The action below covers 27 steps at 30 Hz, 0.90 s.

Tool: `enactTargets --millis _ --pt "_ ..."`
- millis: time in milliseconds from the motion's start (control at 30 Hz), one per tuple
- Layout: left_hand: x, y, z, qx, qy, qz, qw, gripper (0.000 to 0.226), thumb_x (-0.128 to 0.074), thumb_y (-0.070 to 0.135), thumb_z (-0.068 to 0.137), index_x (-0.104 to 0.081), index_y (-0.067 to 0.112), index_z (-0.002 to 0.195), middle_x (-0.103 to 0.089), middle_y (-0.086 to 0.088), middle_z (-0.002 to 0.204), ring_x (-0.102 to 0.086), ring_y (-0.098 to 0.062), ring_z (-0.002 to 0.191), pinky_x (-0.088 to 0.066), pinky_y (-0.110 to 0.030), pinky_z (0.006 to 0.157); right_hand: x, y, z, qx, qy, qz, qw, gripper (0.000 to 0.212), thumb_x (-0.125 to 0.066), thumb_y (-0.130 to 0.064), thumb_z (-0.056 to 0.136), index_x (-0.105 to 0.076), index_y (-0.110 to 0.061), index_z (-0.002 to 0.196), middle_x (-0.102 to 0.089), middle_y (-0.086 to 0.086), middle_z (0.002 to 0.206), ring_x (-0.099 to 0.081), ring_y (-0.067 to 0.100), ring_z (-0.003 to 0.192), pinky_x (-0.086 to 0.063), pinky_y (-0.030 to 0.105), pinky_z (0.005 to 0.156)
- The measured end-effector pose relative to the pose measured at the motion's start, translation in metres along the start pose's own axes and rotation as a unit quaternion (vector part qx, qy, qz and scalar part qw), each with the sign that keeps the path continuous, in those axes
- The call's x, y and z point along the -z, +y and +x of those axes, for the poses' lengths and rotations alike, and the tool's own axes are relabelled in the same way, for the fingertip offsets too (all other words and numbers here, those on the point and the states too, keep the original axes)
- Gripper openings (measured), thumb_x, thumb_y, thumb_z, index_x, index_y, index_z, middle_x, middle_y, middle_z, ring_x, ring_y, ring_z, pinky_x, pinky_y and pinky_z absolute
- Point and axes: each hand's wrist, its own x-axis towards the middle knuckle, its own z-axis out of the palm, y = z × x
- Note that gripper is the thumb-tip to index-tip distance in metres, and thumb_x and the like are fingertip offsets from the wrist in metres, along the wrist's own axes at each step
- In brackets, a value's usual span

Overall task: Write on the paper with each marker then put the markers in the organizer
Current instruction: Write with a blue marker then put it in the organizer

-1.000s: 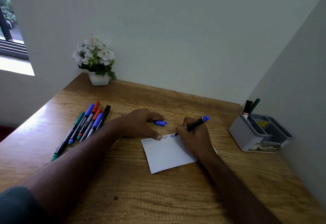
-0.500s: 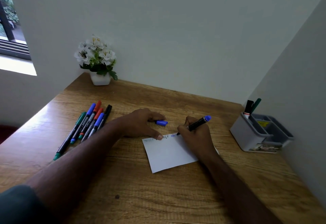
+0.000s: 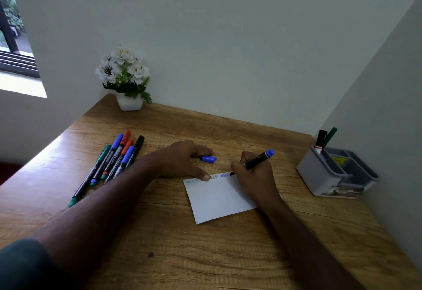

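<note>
A white paper (image 3: pixel 217 198) lies on the wooden desk (image 3: pixel 205 255) with rows of letters along its top edge. My right hand (image 3: pixel 253 175) grips a blue marker (image 3: pixel 258 160), tip on the paper's top edge at the end of the blue letters. My left hand (image 3: pixel 182 159) presses its thumb on the paper's top left; its fingers rest on the desk beside the blue cap (image 3: pixel 209 159). Several capped markers (image 3: pixel 114 162) lie in a bunch to the left. A grey organizer (image 3: pixel 328 175) at the right holds two markers (image 3: pixel 324 139).
A white pot of white flowers (image 3: pixel 127 79) stands at the back left corner. Walls close the desk at the back and right. A window opens at the far left.
The marker tip has crept slightly to the right along the paper's top edge. My left hand has stayed in place.
</note>
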Motion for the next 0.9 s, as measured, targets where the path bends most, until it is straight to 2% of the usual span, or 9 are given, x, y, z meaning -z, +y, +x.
enactTargets --millis 100,333,500,567,667,767,900 --pt "0.0 0.0 0.0 -0.001 0.0 -0.001 1.0 0.085 -0.076 0.058 0.071 -0.037 0.04 0.145 -0.035 0.01 0.154 -0.031 -0.014 0.14 -0.026 -0.035 0.112 0.002 0.0 0.0 0.002 0.005 -0.001 1.0 0.028 -0.066 -0.01 0.08 -0.047 -0.001 0.061 -0.046 0.005 0.055 -0.042 0.009 0.053 -0.039 0.031 0.054" --pt "0.0 0.001 0.0 -0.006 0.004 0.005 1.0 0.084 -0.075 0.056 0.073 -0.037 0.039 0.145 -0.035 0.01 0.154 -0.03 -0.014 0.141 -0.024 -0.035 0.113 0.001 -0.002 0.0 -0.006 0.008 -0.001 1.0 0.029 -0.067 -0.01 0.081 -0.048 -0.007 0.06 -0.048 0.006 0.056 -0.044 0.006 0.053 -0.04 0.028 0.054" --pt "0.0 0.003 -0.001 -0.006 0.001 0.003 1.0 0.083 -0.076 0.054 0.073 -0.036 0.038 0.145 -0.035 0.009 0.154 -0.03 -0.014 0.141 -0.024 -0.034 0.113 0.0 -0.002 0.001 -0.009 0.004 0.0 1.0 0.026 -0.067 -0.011 0.081 -0.051 0.0 0.064 -0.056 0.015 0.062 -0.05 0.014 0.057 -0.047 0.041 0.058" --pt "0.0 0.004 -0.002 -0.005 0.002 0.003 1.0 0.084 -0.075 0.054 0.074 -0.036 0.038 0.146 -0.034 0.009 0.155 -0.029 -0.015 0.142 -0.024 -0.035 0.113 0.0 -0.002 0.001 -0.004 0.003 -0.005 1.0 0.024 -0.068 -0.011 0.08 -0.054 0.002 0.066 -0.059 0.018 0.065 -0.052 0.015 0.059 -0.049 0.041 0.059" --pt "0.001 0.006 -0.003 -0.004 0.0 0.011 1.0 0.083 -0.075 0.054 0.074 -0.036 0.038 0.146 -0.034 0.009 0.155 -0.028 -0.015 0.142 -0.024 -0.037 0.115 0.002 -0.003 0.003 0.0 -0.006 -0.016 1.0 0.027 -0.068 -0.011 0.08 -0.051 -0.008 0.06 -0.054 0.008 0.057 -0.049 0.01 0.055 -0.043 0.032 0.055" --pt "0.001 0.007 -0.004 -0.005 0.002 0.008 1.0 0.082 -0.075 0.053 0.075 -0.036 0.037 0.146 -0.035 0.009 0.154 -0.029 -0.014 0.142 -0.024 -0.034 0.113 0.008 -0.002 0.005 -0.002 -0.044 -0.024 0.999 0.025 -0.067 -0.013 0.081 -0.052 -0.004 0.064 -0.052 0.006 0.057 -0.047 0.009 0.055 -0.04 0.029 0.054" --pt "0.002 0.008 -0.004 -0.008 0.003 0.012 1.0 0.082 -0.075 0.051 0.076 -0.036 0.036 0.147 -0.034 0.009 0.154 -0.03 -0.015 0.141 -0.023 -0.029 0.107 0.013 0.001 0.003 -0.012 -0.018 0.029 0.999 0.025 -0.063 -0.004 0.083 -0.05 -0.006 0.063 -0.051 -0.005 0.054 -0.054 -0.003 0.052 -0.041 0.014 0.05"
